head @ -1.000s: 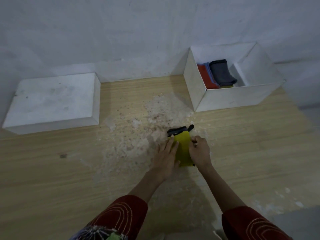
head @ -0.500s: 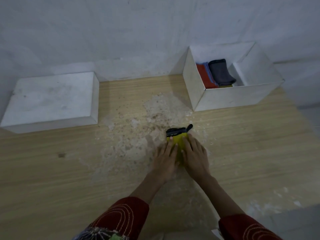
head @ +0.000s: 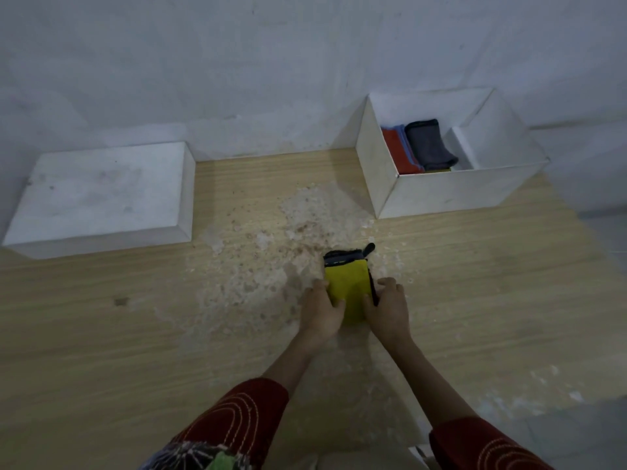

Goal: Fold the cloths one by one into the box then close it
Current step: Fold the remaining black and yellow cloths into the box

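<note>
A folded yellow cloth (head: 346,282) with a dark edge and a small black loop lies on the wooden table, in the middle of the view. My left hand (head: 322,308) grips its left side and my right hand (head: 386,307) grips its right side, fingers curled around the edges. The open white box (head: 437,195) stands at the back right. Inside it lie a red cloth (head: 397,152), a blue one beside it, and a dark grey folded cloth (head: 428,144) on top.
The white box lid (head: 101,195) lies upside up at the back left of the table (head: 101,334). A worn, pale, speckled patch (head: 271,259) covers the table's middle. A white wall runs behind everything.
My hands lay flat, pressing on the cloth half a second ago. They have slid apart to its two sides and now clasp its edges.
</note>
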